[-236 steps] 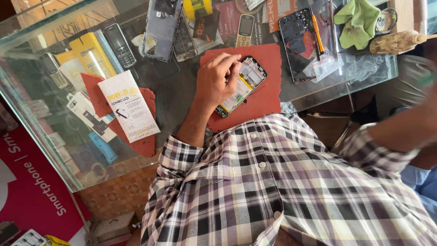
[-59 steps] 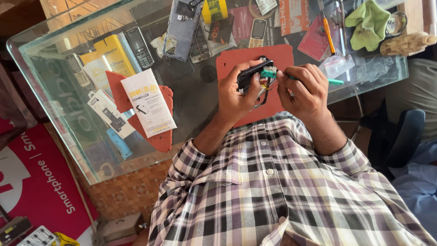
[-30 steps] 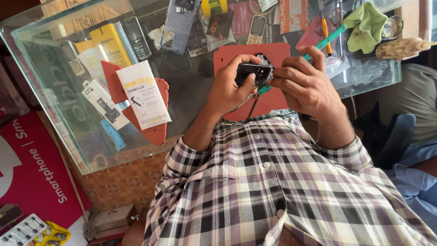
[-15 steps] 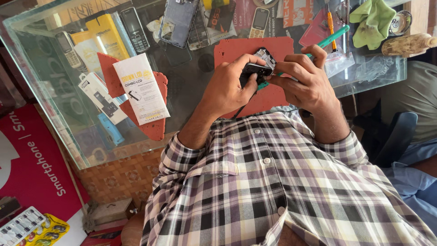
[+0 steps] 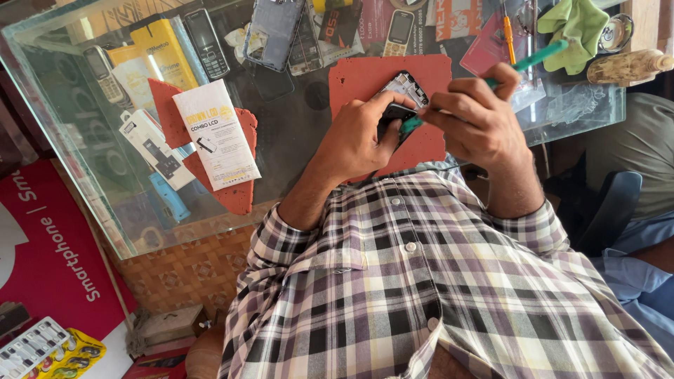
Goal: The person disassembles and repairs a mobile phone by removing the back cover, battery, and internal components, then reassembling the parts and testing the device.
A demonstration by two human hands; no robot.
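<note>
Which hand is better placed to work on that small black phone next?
Probably the right hand: it holds the green-handled tool with its tip at the small black phone, while the left hand grips that phone above the red mat.

Most of the small phone behind both hands' fingers; screwdriver tip unseen.

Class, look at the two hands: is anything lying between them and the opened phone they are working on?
Nothing visible. The left hand grips the opened phone directly over the red mat, and the right hand brings the green tool to it.
</note>
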